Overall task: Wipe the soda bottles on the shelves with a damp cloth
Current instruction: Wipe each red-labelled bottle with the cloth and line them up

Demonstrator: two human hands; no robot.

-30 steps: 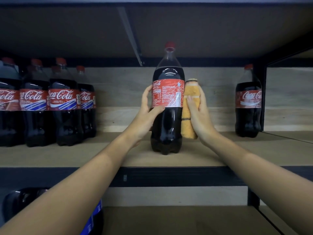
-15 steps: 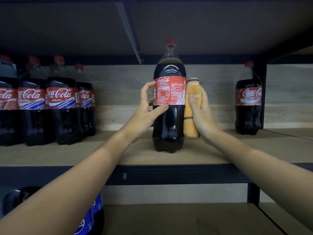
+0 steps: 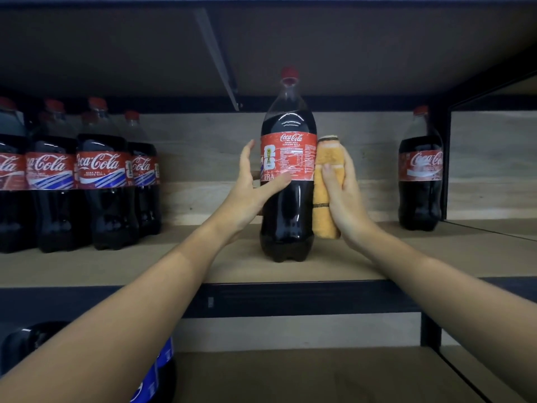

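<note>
- While the cola bottle [image 3: 287,181] stands upright near the middle of the wooden shelf [image 3: 334,266], both hands are up at label height, one on each side of it.
- The left hand [image 3: 250,190] is on the bottle's left flank: thumb laid across the front just under the red label, fingers reaching up and around the far side. That grip is a loose, fairly wide cradle, and how tightly the far fingers close cannot be told.
- Over on the other side, the right hand [image 3: 343,193] has a folded orange cloth [image 3: 325,199] pressed flat against the bottle's right flank, thumb on the front of the cloth, fingers wrapped behind it.
- The cloth hangs upright, its top edge level with the label and its lower end just above the shelf board.
- To the left, a cluster of cola bottles [image 3: 101,181] stands packed together, well apart from the one in hand.
- Far right, a single bottle [image 3: 420,175] stands alone beside the dark upright post.
- Down at bottom left, on the lower shelf, a blue-labelled bottle [image 3: 151,376] peeks out behind the left forearm.
</note>
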